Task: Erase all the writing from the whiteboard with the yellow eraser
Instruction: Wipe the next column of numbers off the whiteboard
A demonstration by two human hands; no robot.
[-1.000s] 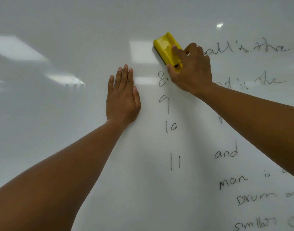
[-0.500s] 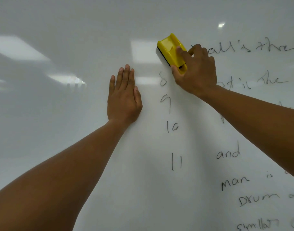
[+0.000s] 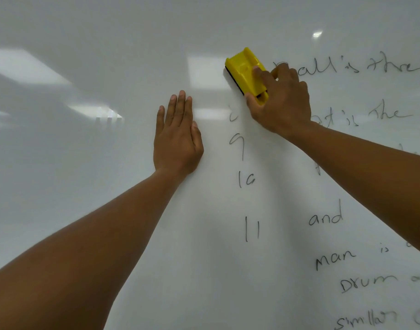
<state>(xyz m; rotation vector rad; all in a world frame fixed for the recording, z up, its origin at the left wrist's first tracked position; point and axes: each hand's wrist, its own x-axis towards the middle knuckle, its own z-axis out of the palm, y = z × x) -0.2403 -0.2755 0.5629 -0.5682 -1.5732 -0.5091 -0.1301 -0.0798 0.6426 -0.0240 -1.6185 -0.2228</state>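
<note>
Leftward — bare whiteboard (image 3: pixel 85 163) beyond eraser (image 3: pixel 246 72).

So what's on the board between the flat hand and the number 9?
Nothing: in the head view, the whiteboard between the left hand and the 9 is bare.

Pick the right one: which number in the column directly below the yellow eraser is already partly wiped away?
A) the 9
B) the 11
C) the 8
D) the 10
C: only a curved remnant of the 8 shows below the yellow eraser in the right hand; the 9, 10 and 11 are whole.
</note>
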